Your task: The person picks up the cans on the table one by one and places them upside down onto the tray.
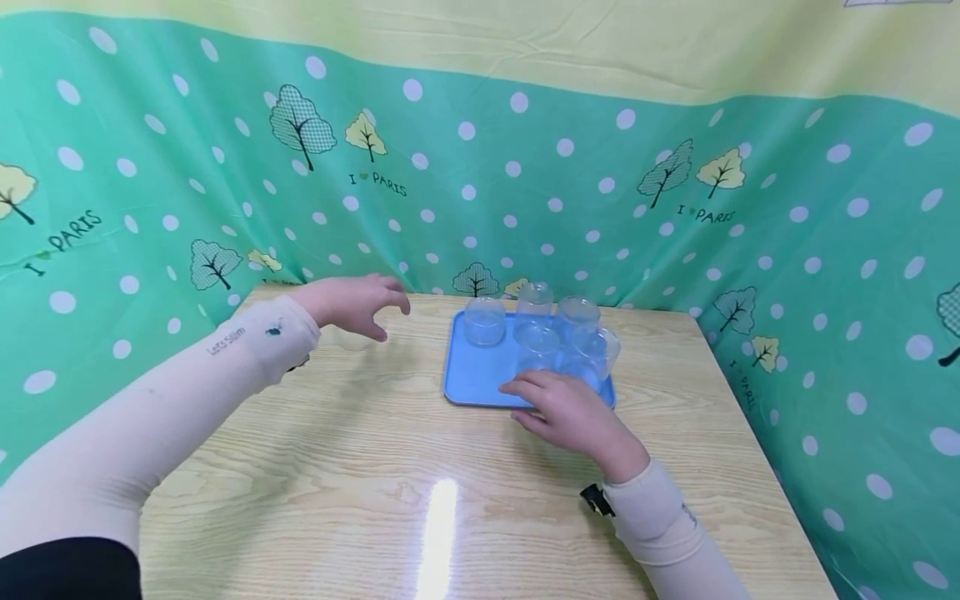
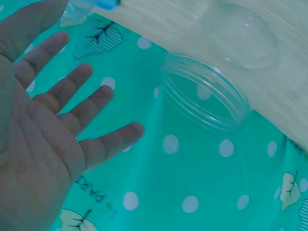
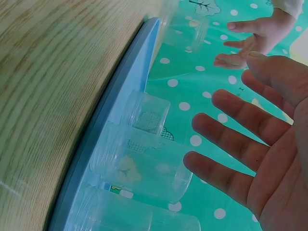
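My left hand (image 1: 360, 304) is over the back left of the table, fingers spread, holding nothing. Beside it stands a clear plastic jar (image 2: 211, 72), its threaded mouth facing up; in the head view the hand partly covers it. My right hand (image 1: 566, 414) hovers at the front edge of a blue tray (image 1: 480, 379), fingers apart and slightly bent, with nothing in its grasp. Several clear jars (image 1: 485, 322) stand on that tray, mostly grouped toward its right side. In the right wrist view, a jar (image 3: 149, 161) rests threaded end down close to the fingertips.
The wooden table (image 1: 360, 492) bears a bright light reflection near its front. A green, dotted cloth (image 1: 510, 167) with printed trees hangs behind the table and along both sides. A black strap piece (image 1: 597, 500) shows at the right wrist.
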Action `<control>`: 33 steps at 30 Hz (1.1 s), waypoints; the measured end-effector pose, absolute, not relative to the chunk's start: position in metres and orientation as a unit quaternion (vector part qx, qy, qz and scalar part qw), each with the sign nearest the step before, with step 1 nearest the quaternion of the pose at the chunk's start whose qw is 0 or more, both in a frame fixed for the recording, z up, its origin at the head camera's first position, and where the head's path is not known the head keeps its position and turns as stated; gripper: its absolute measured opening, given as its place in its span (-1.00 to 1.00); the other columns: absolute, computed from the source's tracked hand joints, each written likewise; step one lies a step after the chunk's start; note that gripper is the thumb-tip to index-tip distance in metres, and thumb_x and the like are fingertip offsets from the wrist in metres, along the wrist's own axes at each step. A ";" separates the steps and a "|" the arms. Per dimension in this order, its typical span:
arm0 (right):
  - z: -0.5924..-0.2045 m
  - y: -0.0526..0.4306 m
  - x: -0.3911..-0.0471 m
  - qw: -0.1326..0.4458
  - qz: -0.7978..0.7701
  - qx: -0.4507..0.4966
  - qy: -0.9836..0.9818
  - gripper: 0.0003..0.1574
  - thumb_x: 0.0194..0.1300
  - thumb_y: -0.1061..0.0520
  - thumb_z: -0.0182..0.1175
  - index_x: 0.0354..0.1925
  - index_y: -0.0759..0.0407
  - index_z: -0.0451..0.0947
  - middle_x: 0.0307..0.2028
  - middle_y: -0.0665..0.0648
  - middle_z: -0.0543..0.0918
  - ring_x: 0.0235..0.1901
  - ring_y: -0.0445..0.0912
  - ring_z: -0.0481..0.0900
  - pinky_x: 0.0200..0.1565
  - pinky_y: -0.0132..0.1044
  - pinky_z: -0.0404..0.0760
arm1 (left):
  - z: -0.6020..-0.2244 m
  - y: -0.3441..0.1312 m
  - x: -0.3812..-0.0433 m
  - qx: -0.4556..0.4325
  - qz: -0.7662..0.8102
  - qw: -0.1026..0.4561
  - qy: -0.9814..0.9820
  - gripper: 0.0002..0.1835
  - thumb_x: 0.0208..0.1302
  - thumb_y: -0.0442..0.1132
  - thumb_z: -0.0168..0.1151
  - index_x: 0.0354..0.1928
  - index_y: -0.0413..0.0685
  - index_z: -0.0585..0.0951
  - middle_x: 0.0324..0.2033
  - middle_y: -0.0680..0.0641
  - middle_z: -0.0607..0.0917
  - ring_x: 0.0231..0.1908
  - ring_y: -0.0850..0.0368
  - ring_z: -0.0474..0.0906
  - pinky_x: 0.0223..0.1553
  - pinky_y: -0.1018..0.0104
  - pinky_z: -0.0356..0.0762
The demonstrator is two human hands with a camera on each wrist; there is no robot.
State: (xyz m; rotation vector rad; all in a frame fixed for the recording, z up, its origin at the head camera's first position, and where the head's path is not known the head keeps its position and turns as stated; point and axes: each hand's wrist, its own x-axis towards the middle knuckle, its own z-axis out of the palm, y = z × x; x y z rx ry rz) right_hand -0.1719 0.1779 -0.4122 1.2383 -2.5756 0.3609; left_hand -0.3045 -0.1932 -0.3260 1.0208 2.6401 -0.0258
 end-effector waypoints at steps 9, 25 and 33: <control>-0.412 0.177 -0.170 0.114 0.118 0.422 -0.892 -0.54 0.36 -0.02 0.38 0.20 -0.08 0.61 0.05 -0.08 0.69 0.03 -0.15 0.67 0.01 -0.23 0.72 | -0.330 -0.214 -0.326 0.298 0.015 0.171 0.939 -0.32 0.21 -0.12 0.50 0.38 0.10 0.50 0.44 -0.21 0.34 0.44 -0.28 0.23 0.33 -0.26 0.39; -0.416 0.177 -0.171 0.110 0.121 0.421 -0.892 -0.56 0.38 -0.02 0.36 0.20 -0.07 0.62 0.03 -0.07 0.70 0.01 -0.14 0.68 -0.01 -0.23 0.72 | -0.337 -0.238 -0.352 0.215 0.059 0.224 0.949 -0.18 0.11 -0.20 0.57 0.43 0.18 0.44 0.54 -0.31 0.14 0.50 -0.45 0.04 0.34 -0.45 0.26; -0.413 0.177 -0.172 0.112 0.124 0.427 -0.889 -0.57 0.38 -0.01 0.36 0.19 -0.07 0.62 0.01 -0.07 0.70 -0.01 -0.15 0.68 -0.03 -0.23 0.72 | -0.342 -0.242 -0.360 0.191 0.068 0.235 0.951 -0.15 0.09 -0.17 0.58 0.45 0.21 0.42 0.57 -0.35 0.03 0.51 -0.52 -0.08 0.31 -0.56 0.18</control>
